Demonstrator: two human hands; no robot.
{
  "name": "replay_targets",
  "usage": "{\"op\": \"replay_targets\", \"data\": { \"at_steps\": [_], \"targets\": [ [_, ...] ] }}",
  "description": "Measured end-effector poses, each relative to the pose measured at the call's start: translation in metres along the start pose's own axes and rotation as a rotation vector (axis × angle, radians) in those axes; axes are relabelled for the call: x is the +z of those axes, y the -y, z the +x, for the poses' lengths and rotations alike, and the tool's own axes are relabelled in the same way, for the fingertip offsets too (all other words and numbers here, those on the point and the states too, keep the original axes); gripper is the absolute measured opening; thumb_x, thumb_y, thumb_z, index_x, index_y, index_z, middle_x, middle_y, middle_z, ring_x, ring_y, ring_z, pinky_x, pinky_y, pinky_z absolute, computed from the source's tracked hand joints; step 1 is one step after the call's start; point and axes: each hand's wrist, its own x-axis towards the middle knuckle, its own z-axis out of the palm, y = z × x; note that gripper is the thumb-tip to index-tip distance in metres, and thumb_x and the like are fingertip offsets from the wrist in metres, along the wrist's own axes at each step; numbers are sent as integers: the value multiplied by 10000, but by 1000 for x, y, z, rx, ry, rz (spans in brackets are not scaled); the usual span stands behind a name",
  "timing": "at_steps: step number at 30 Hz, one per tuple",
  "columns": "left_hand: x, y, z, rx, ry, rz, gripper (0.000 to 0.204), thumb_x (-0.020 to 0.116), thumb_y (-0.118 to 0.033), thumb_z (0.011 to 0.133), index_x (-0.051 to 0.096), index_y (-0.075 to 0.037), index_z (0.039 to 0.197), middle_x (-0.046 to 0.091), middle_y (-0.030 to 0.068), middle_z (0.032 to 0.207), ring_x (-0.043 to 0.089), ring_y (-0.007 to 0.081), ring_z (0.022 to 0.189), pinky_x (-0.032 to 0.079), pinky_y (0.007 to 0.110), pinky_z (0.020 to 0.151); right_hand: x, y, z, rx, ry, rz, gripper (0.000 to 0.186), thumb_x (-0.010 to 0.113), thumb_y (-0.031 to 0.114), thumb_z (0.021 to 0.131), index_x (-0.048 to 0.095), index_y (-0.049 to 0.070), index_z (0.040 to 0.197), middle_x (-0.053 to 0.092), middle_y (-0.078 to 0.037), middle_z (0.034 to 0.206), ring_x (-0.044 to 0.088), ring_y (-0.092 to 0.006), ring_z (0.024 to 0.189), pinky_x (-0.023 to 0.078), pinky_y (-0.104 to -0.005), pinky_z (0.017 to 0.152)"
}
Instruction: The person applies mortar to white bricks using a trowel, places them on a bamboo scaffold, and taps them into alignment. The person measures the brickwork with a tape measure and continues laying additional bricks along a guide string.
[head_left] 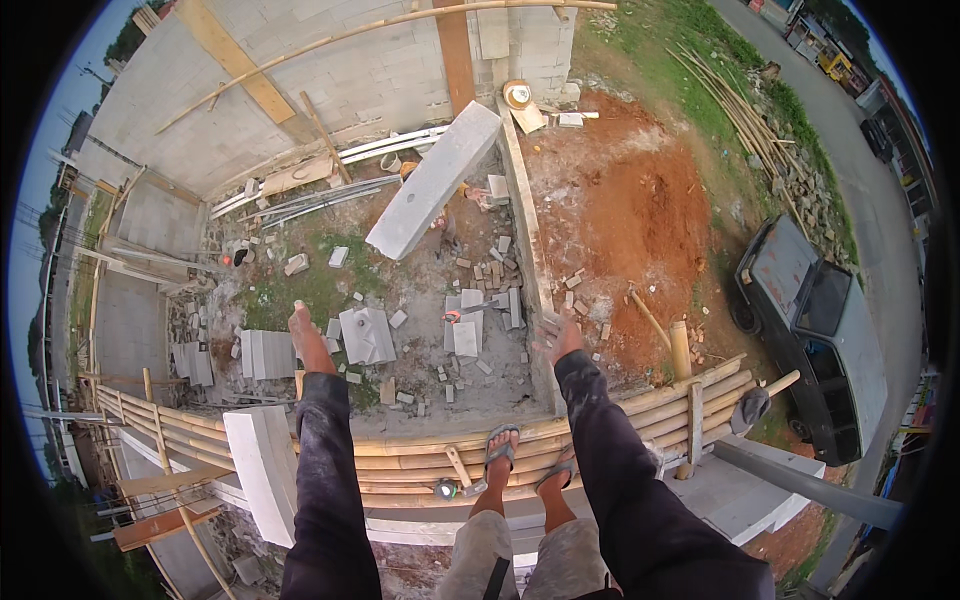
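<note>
My left hand is stretched forward, palm inward, fingers extended and holding nothing. Level with it, my right hand reaches out open, its fingers apart, also empty. Beyond and between them a long pale-grey lightweight concrete block hangs tilted in the air, touching neither hand. It largely hides a person on the ground below. Another block of the same kind rests on end beside my left forearm. My sandalled feet stand on a bamboo pole platform.
A tape measure lies by my feet. Below are stacked blocks, broken pieces and a low wall. A tall block wall rises at the back, with a helmet nearby. A pickup is parked at right.
</note>
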Motion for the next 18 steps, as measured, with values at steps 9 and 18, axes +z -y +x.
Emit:
{"op": "replay_targets", "data": {
  "at_steps": [9,18],
  "targets": [
    [201,-117,-69,-68,1170,72,925,577,-691,827,369,-44,1454,473,212,1376,482,290,1247,400,485,1001,106,92,47,-350,198,265,833,482,666,898,376,50,1448,476,-162,1405,453,-289,1281,345,-399,1079],
    [193,72,-249,-8,1053,483,907,851,-409,677,390,75,1290,579,235,1186,587,329,1094,463,411,941,-140,-125,-28,-41,-263,115,917,531,672,869,430,-87,1374,498,-221,1363,446,-315,1280,299,-374,1110]
  ]
}}
